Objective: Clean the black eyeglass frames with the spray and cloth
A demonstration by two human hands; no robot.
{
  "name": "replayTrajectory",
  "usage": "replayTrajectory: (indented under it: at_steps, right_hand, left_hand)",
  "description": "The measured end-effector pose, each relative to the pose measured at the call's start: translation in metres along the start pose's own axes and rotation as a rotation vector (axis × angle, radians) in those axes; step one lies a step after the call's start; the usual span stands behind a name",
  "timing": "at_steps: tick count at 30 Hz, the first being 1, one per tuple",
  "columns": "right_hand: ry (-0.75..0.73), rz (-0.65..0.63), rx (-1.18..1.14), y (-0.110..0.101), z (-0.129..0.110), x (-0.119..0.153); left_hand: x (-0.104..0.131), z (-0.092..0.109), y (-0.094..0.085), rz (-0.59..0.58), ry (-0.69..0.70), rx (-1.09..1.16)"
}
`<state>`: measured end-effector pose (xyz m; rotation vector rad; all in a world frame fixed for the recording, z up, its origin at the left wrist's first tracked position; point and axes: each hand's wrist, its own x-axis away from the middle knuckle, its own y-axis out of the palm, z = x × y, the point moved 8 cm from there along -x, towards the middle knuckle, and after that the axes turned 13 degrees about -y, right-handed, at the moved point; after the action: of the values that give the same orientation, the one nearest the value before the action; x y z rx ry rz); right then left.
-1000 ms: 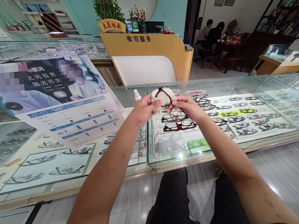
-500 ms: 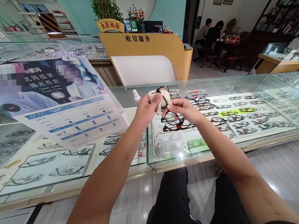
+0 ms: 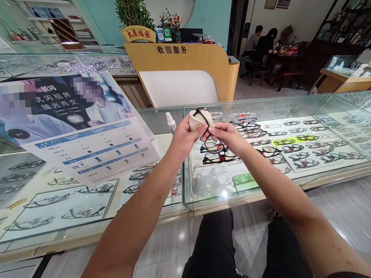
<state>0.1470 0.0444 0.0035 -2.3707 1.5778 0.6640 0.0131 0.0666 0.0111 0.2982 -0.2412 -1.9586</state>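
Above the glass display case, my left hand (image 3: 185,134) is closed on a cream cloth (image 3: 196,119), which is folded around one part of a pair of dark-framed glasses (image 3: 214,144). My right hand (image 3: 225,135) pinches the same glasses near the middle of the frame, its fingertips close to those of my left hand. One round lens hangs below the fingers. The far part of the glasses is partly hidden by the cloth. Just behind my left hand, a small white spray bottle (image 3: 170,122) stands on the case.
A printed leaflet stand (image 3: 109,149) rises on the left of the glass case (image 3: 190,203). Rows of glasses (image 3: 301,147) lie inside it. A wooden counter (image 3: 179,62) is beyond, and two people (image 3: 263,45) sit at the back right.
My left hand and the cloth have shifted slightly right, and the cloth is spread differently over the frame. More of the spray bottle shows. The view has tilted slightly.
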Motion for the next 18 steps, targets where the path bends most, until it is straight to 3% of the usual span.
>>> replayTrajectory:
  at_steps: [8, 14, 18]
  right_hand:
    - [-0.009, -0.046, 0.087, 0.011, -0.003, 0.001]
    - [0.003, 0.029, 0.017, -0.001, -0.006, 0.0]
    - [0.017, 0.067, -0.007, -0.006, -0.008, -0.001]
  left_hand:
    - [-0.003, -0.004, -0.025, 0.243, 0.071, -0.005]
    - [-0.008, -0.009, -0.03, 0.184, 0.032, -0.008]
    - [-0.004, -0.005, -0.019, 0.106, -0.006, 0.059]
